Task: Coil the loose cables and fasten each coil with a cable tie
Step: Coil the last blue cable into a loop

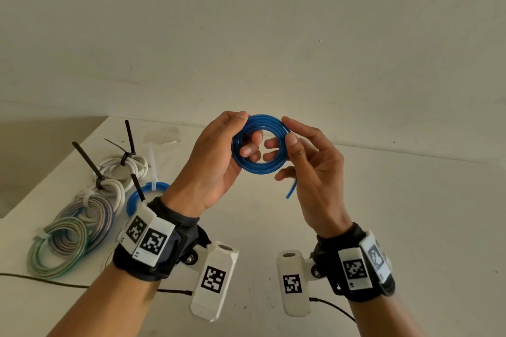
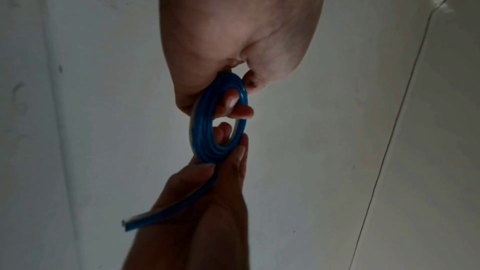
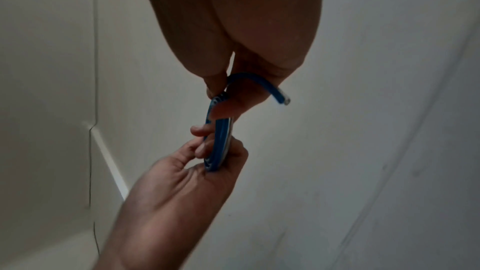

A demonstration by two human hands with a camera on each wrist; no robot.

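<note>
A blue cable coil (image 1: 258, 169) of several turns is held up in the air over the white table (image 1: 383, 200). My left hand (image 1: 219, 156) grips its left side, thumb on top and fingers through the ring. On the coil's right side my right hand (image 1: 309, 161) pinches the turns between thumb and fingers. The cable's loose end (image 1: 290, 191) hangs down by the right palm. The coil (image 2: 218, 122) shows edge-on in the left wrist view, with the free end (image 2: 130, 224) sticking out. In the right wrist view the coil (image 3: 217, 141) sits between both hands.
At the table's left lie several tied coils: white ones (image 1: 123, 169) with black ties (image 1: 87, 161), a blue one (image 1: 145, 191), and pale green and lilac ones (image 1: 71, 232). A thin black wire (image 1: 54, 282) runs along the near edge. A wall stands behind.
</note>
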